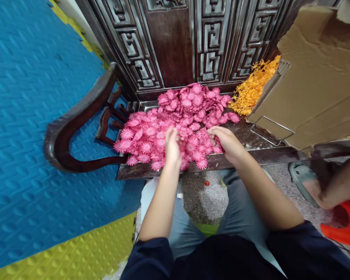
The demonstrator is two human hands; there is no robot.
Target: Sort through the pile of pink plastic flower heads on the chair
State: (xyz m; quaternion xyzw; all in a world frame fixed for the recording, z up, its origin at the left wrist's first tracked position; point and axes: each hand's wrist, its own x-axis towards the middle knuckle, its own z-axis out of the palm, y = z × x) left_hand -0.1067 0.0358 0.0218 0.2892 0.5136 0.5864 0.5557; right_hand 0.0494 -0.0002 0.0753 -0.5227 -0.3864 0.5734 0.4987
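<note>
A large heap of pink flower-shaped pieces (146, 134), with thin pointed petals, spreads over the dark wooden bench seat (261, 136). My left hand (172, 147) is over the front middle of the heap, its fingers curled inward near the thumb. To its right, my right hand (226, 142) is closed in a pinch at the heap's right front edge. Whatever either set of fingertips holds is too small or hidden to name. A gap separates the hands, and pink pieces lie between and beneath them.
Orange pieces (247, 95) are piled behind a cardboard box (315, 85) at right, near a bent metal wire (272, 132). A carved backrest (175, 46) and curved armrest (67, 124) border the heap. Blue matting (32, 116) lies left. Another person's sandalled foot (309, 182) is at right.
</note>
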